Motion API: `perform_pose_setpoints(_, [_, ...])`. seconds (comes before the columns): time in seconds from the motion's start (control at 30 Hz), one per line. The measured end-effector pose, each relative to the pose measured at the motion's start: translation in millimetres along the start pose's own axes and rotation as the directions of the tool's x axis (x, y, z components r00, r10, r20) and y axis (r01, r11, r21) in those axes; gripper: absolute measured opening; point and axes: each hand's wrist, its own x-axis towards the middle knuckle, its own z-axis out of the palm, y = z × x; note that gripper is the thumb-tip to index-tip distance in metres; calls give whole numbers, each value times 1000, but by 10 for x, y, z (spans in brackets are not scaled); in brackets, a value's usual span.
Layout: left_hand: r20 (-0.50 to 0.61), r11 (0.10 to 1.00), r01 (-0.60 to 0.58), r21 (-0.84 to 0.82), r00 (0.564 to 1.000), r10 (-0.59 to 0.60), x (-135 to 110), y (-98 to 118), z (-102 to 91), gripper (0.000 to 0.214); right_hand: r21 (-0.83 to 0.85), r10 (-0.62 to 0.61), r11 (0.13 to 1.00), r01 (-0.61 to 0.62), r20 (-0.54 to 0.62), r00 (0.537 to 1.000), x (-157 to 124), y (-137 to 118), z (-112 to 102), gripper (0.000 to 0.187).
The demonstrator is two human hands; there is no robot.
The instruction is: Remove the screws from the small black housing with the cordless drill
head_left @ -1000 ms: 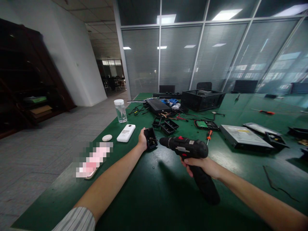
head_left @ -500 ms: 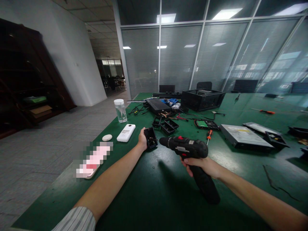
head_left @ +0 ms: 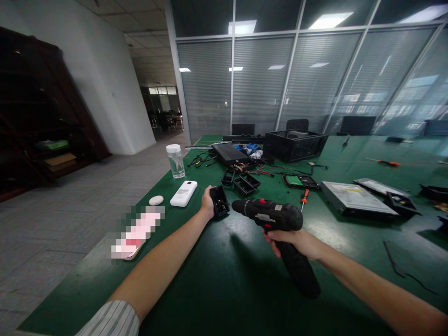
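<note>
My left hand grips a small black plastic housing and props it on edge on the green table, open side facing right. In my right hand is a black cordless drill, fingers wrapped round its handle. The drill's nose points left at the housing and nearly touches its open side.
Left of my arm lie a white device, a small white oval object and a clear cup. Behind are black trays, a black crate, an optical drive, a red-handled screwdriver, cables and circuit boards.
</note>
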Motion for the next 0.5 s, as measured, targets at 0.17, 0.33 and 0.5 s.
perform_pose_setpoints(0.17, [20,1000,22,19,1000,-22,-14,8,4,34,-10,-5,1000,5,3,1000,4,10,-7,26])
perform_pose_setpoints(0.33, [-11,1000,27,-8,1000,-27,-15,10,10,33,-14,3,1000,-3,-1,1000,6,22,-17,24])
perform_pose_setpoints(0.5, [-18,999,28,-24,999,-29,-13,10,17,32,3,-3,1000,3,2,1000,5,24,-20,24])
